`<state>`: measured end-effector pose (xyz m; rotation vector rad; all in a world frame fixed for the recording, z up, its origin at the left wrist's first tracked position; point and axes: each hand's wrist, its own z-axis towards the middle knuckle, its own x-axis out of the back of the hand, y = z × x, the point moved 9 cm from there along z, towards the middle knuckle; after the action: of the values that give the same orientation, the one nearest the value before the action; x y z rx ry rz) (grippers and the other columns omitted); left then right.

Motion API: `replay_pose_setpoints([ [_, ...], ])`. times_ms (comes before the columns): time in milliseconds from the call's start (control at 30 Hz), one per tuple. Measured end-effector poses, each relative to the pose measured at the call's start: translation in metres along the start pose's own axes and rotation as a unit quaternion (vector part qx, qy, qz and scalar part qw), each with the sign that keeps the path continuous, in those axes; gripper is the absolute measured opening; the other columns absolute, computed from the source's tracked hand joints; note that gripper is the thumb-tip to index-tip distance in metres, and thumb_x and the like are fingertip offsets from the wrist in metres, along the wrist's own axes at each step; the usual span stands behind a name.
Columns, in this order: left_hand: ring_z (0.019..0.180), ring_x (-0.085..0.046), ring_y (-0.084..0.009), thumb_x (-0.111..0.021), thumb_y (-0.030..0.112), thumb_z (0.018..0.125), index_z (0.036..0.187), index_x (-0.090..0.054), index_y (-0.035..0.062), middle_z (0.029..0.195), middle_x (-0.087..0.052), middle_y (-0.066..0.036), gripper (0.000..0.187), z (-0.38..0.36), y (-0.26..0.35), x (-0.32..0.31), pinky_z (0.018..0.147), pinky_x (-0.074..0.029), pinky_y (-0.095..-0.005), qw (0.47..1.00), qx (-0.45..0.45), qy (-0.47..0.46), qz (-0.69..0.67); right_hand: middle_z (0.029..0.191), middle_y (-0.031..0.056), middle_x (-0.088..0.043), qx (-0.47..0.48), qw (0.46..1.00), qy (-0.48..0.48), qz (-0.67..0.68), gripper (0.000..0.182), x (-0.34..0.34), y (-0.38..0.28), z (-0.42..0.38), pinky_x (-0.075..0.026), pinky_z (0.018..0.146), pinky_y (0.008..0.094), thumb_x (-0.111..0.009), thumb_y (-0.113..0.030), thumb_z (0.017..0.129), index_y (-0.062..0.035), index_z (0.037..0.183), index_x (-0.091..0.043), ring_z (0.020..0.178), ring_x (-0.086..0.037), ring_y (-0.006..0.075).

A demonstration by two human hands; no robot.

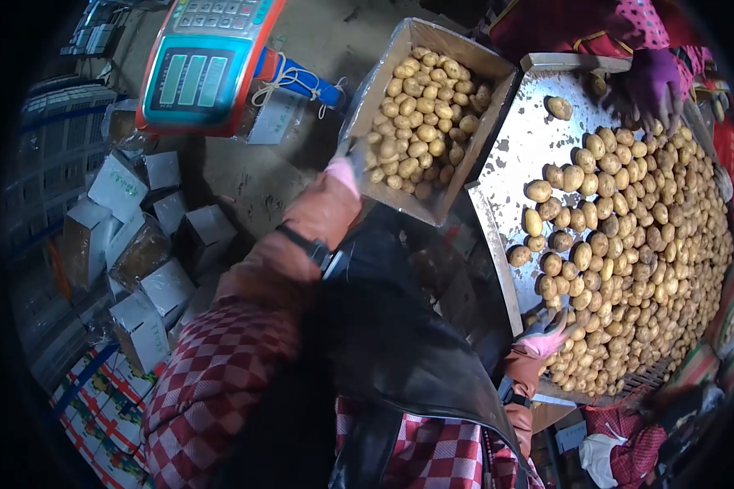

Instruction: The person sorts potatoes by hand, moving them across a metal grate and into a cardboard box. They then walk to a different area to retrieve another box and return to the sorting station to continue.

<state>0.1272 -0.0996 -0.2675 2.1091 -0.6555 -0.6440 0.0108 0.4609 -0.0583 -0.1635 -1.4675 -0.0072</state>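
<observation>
My left hand (347, 167), in a pink and grey glove and blurred by motion, is at the left edge of an open cardboard box (498, 90) lined with clear plastic. Many potatoes (420, 114) lie inside the box. On the right, my right hand (549, 330), gloved alike, touches potatoes near the lower left edge of a metal sorting table (510, 175). Its fingers are partly hidden, and I cannot make out a grip. A large heap of potatoes (644, 253) covers much of the table.
A co-worker's purple-gloved hand (659, 85) reaches over the table's top end. A red and teal scale display (192, 77) stands at the upper left. Below it are piled white cartons (143, 326). Another person's checkered sleeve (638, 448) shows at the lower right.
</observation>
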Motion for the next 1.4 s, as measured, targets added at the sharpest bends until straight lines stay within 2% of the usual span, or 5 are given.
replay_pose_setpoints([
  [367, 0.090, -0.061, -0.0243, -0.054, 0.032, 0.097, 0.113, -0.063, 0.0020, 0.097, -0.065, -0.009, 0.035, -0.004, 0.074, -0.044, 0.082, -0.050, -0.0368, 0.985, 0.048, 0.103, 0.131, 0.148, 0.0260, -0.036, 0.009, 1.000, 0.017, -0.019, 0.046, -0.002, 0.002, 0.003, -0.041, 0.100, 0.0513, -0.052, -0.043, 0.093, -0.0136, 0.127, -0.062, 0.126, -0.047, 0.0442],
  [733, 0.144, -0.015, -0.0401, -0.066, 0.020, 0.082, 0.145, -0.039, 0.0303, 0.158, -0.016, -0.013, 0.070, 0.043, 0.030, -0.108, 0.111, -0.030, -0.0561, 0.569, -0.101, -0.132, 0.806, 0.150, 0.0250, -0.032, -0.041, 0.998, -0.033, 0.047, 0.050, -0.011, 0.017, 0.003, -0.036, 0.106, 0.0486, -0.054, -0.046, 0.092, -0.0130, 0.128, -0.061, 0.132, -0.040, 0.0409],
  [967, 0.132, -0.041, -0.0393, -0.050, 0.004, 0.084, 0.142, -0.042, 0.0147, 0.151, -0.027, -0.018, 0.059, -0.013, 0.028, -0.045, 0.105, -0.041, -0.0417, 0.648, 0.095, -0.055, 0.754, 0.150, 0.0239, -0.033, -0.070, 0.996, -0.034, 0.050, 0.049, -0.009, 0.017, 0.001, -0.038, 0.104, 0.0482, -0.056, -0.045, 0.090, -0.0125, 0.127, -0.062, 0.131, -0.041, 0.0406],
  [1200, 0.131, -0.037, -0.0371, -0.059, 0.036, 0.089, 0.135, -0.049, 0.0138, 0.140, -0.041, -0.018, 0.052, 0.038, 0.059, -0.161, 0.106, -0.036, -0.0490, 0.704, -0.203, -0.133, 0.667, 0.151, 0.0249, -0.032, -0.021, 1.000, -0.016, 0.004, 0.051, -0.013, 0.021, 0.002, -0.041, 0.101, 0.0486, -0.053, -0.049, 0.093, -0.0117, 0.125, -0.063, 0.129, -0.044, 0.0419],
  [1400, 0.147, -0.005, -0.0400, -0.057, 0.024, 0.086, 0.143, -0.044, 0.0266, 0.159, -0.018, -0.005, 0.058, 0.012, 0.006, -0.183, 0.114, -0.027, -0.0546, 0.503, -0.002, -0.311, 0.806, 0.151, 0.0250, -0.031, -0.043, 0.998, -0.037, 0.038, 0.056, -0.018, 0.029, 0.004, -0.042, 0.101, 0.0492, -0.049, -0.053, 0.094, -0.0101, 0.127, -0.062, 0.129, -0.044, 0.0422],
])
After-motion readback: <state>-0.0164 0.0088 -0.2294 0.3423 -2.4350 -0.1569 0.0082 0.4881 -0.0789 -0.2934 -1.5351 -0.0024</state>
